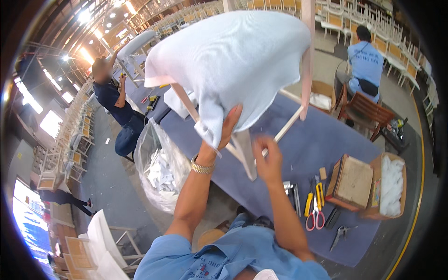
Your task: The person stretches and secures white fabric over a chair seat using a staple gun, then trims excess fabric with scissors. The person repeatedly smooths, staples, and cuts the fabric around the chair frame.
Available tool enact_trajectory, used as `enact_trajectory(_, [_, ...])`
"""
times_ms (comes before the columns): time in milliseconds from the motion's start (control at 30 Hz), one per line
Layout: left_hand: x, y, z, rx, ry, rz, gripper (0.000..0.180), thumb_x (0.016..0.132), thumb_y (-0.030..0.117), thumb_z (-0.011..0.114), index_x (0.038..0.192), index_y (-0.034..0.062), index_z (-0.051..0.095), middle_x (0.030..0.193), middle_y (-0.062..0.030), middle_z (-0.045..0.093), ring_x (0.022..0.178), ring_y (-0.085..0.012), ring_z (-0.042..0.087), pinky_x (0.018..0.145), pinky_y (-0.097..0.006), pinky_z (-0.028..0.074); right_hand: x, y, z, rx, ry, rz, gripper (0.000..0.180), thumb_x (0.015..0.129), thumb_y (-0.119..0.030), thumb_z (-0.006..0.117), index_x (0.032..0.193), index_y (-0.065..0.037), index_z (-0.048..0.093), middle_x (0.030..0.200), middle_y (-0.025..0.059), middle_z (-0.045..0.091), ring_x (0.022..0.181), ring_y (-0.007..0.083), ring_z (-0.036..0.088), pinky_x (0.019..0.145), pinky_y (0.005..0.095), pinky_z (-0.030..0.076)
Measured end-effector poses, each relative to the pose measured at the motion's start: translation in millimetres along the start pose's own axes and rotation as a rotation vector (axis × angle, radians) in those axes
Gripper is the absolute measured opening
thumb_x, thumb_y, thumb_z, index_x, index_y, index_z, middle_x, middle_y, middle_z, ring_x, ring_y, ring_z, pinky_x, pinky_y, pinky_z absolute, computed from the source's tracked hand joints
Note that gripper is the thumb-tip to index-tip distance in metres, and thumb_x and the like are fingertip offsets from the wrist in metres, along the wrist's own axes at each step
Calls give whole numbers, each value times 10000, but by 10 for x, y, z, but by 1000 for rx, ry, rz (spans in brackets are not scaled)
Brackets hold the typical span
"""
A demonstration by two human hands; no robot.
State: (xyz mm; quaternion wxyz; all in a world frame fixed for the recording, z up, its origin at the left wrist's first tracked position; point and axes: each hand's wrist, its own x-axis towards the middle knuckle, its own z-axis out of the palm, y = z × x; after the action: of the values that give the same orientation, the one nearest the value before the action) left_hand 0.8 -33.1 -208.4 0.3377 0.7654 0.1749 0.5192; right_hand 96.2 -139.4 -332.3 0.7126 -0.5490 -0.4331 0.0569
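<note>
Pale-blue cloth point(228, 56) drapes the chair point(306, 60) at 12 o'clock. Left grip point(228, 125) touches cloth's lower edge, closure can't be told; right grip point(268, 158), 4 o'clock, fingers curled (blurred, contents unclear). Risk: loose cloth creasing, if pulled unevenly.

Right hand point(269, 161) partly blurred

Matt, ribbed cloth point(228, 56) covers a smooth wooden frame point(306, 91); the bag point(151, 134) is glossy plastic, the wristband point(202, 168) shiny metal.
</note>
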Motion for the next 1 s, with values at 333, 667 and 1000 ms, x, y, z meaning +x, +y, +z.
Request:
enact_trajectory(333, [-79,-150,-152,16,-23,18,765,917,278,730,1486,-41,331,1456,-201,463,1338,-301,448,1122,-421,358,-2301,1388,-1235,-879,-469,566,792,767,-165,778,1452,-116,384,1309,233,486,1171,449,533,971,503,461])
enact_trajectory(667, [-124,-213,-115,-279,-2,-96,973,863,380,787,1551,-4,216,1539,-179,356,1427,-302,329,1186,-429,267,-976,682,-1189,-352,-275,856,550,789,-157,754,1287,-12,572,1073,190,688,941,293,691,835,381,531])
enact_trajectory(1000, [-314,-844,-134,-791,49,-375,966,822,315,846,1545,41,267,1526,-124,393,1399,-263,381,1175,-410,305,165,-1030,-574,225,-246,128,269,805,-45,767,1043,32,669,950,129,686,810,235,696,727,324,533])
